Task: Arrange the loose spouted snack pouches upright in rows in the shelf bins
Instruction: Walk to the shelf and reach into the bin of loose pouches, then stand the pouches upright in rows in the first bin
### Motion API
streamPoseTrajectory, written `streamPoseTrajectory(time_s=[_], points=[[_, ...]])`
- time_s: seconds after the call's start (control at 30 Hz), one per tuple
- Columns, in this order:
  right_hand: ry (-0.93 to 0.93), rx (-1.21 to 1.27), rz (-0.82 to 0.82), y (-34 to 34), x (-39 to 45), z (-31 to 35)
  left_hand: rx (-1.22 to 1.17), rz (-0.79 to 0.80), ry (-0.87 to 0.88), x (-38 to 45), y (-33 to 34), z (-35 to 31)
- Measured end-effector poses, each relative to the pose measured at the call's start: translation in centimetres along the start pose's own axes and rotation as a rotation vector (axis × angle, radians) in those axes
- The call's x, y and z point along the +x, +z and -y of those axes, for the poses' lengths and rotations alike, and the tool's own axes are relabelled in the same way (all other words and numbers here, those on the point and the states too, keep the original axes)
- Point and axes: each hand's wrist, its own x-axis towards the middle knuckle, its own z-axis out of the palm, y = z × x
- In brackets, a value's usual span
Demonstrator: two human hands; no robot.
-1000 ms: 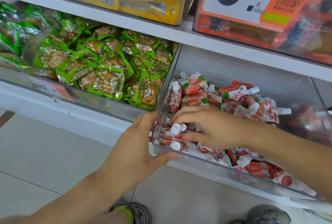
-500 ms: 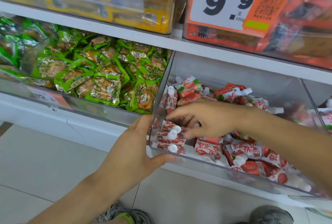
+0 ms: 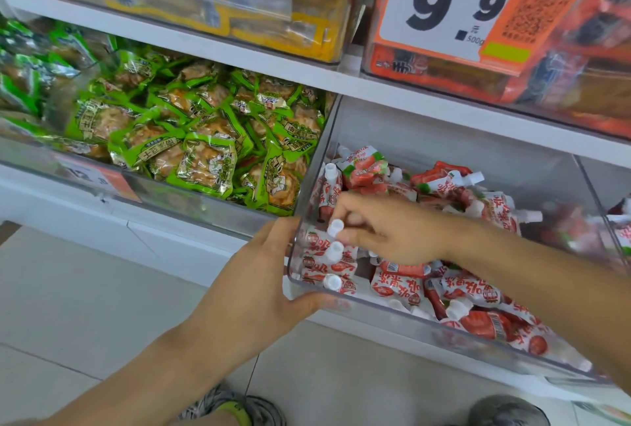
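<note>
A clear plastic bin [image 3: 403,314] on the lower shelf holds red-and-white spouted pouches with white caps. Three upright pouches [image 3: 329,256] stand in a row along the bin's left wall. Several loose pouches [image 3: 478,302] lie jumbled across the rest of the bin. My left hand [image 3: 259,284] grips the bin's front left corner from outside, thumb under the front edge. My right hand [image 3: 382,229] reaches inside, its fingers pinched on the rearmost upright pouch of that row, just below its cap [image 3: 334,226].
A neighbouring bin [image 3: 191,149] to the left is full of green snack packets. The upper shelf [image 3: 341,79] carries yellow and orange bins and a 9.9 price sign [image 3: 454,5]. Another pouch bin [image 3: 614,221] sits at the right. My shoes [image 3: 239,407] stand on the tiled floor.
My right hand has drawn back toward the bin's left wall and closed its fingers on an upright pouch. The left hand keeps its hold on the bin corner.
</note>
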Motion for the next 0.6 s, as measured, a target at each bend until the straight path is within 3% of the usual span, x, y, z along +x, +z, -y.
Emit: streamPoseTrajectory(time_s=[0.2,0.27,0.37,0.47,0.53,0.6], points=[[0.047,0.084,0.155,-0.8,-0.6,0.1,0.013,0.002,-0.01,0.2,-0.2,-0.3],[0.062,0.059,0.052,-2.2,-0.7,0.5,-0.005,-0.004,-0.011,0.1,-0.3,-0.5],[0.072,-0.096,-0.253,-4.0,-0.9,-0.3,-0.038,0.003,-0.026,0.0,-0.4,-0.7],[0.2,-0.38,-0.191,-3.2,-0.7,-2.0,-0.125,0.032,-0.061,0.2,-0.9,-1.0],[0.247,-0.385,-0.119,-1.9,-0.3,-2.6,-0.164,0.059,-0.091,0.3,-1.4,-1.3],[0.235,-0.351,-0.154,-1.4,-0.1,-3.2,-0.166,0.066,-0.117,0.6,-1.9,-1.6]])
